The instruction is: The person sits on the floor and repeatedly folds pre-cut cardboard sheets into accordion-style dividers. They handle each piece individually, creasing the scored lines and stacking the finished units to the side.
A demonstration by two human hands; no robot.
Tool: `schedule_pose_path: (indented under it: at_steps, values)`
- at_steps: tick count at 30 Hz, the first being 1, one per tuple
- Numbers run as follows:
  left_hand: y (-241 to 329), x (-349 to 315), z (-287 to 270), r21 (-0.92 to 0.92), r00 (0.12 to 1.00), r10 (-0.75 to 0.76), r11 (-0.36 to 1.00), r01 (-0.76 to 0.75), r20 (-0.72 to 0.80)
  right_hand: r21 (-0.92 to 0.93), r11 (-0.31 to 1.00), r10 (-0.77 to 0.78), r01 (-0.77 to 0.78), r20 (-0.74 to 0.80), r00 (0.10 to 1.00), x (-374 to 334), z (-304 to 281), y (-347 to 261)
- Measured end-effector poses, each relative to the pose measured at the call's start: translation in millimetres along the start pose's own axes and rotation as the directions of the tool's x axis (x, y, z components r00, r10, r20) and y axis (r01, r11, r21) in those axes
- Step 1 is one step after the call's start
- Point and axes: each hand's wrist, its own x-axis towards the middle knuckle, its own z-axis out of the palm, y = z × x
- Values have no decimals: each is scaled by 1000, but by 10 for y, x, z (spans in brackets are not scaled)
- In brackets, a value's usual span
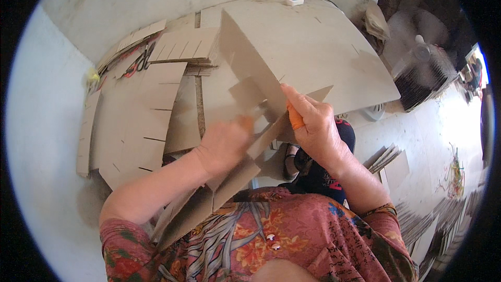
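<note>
just in front of the floral shirt (pixel 292 219), a cardboard strip (pixel 235 185) slants upward, meeting an upright cardboard panel (pixel 245 52) between the two hands. the right hand (pixel 318 125) has its fingers closed on the cardboard near that crossing, i'd guess to steady both pieces; an orange wrap (pixel 295 117) shows there. the left hand (pixel 224 143) is blurred beside the joint, fingers curled, and i cannot tell whether they have hold of anything. over to the right, cardboard stacks (pixel 441 224) stand on edge, perhaps to save floor. leftward, a slotted cardboard sheet (pixel 138 104) lies flat, probably for easy reach, with scissors (pixel 140 63) beyond. past the pale tabletop (pixel 334 47), a fan (pixel 421 49) stands, maybe for cooling; a white adapter (pixel 295 1) sits at the back edge.
</note>
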Motion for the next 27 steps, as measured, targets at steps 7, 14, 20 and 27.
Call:
schedule_pose_path:
  at_steps: [7, 14, 20, 27]
  values:
    - [56, 13, 59, 44, 998, 47, 998, -49, 47, 31, 998, -56, 56, 3, 998, -48, 36, -43]
    - [-157, 89, -76, -765, 928, -348, 560, 318, 131, 100, 990, -105, 102, 26, 994, -17, 121, 150]
    - [-135, 115, -283, -879, 948, -237, 377, 291, 212, 88, 994, -79, 68, 124, 989, 109, 240, 320]
    - [-1366, 39, 292, -279, 872, -375, 914, 293, -313, -223, 968, 186, -114, 335, 924, 407, 209, 230]
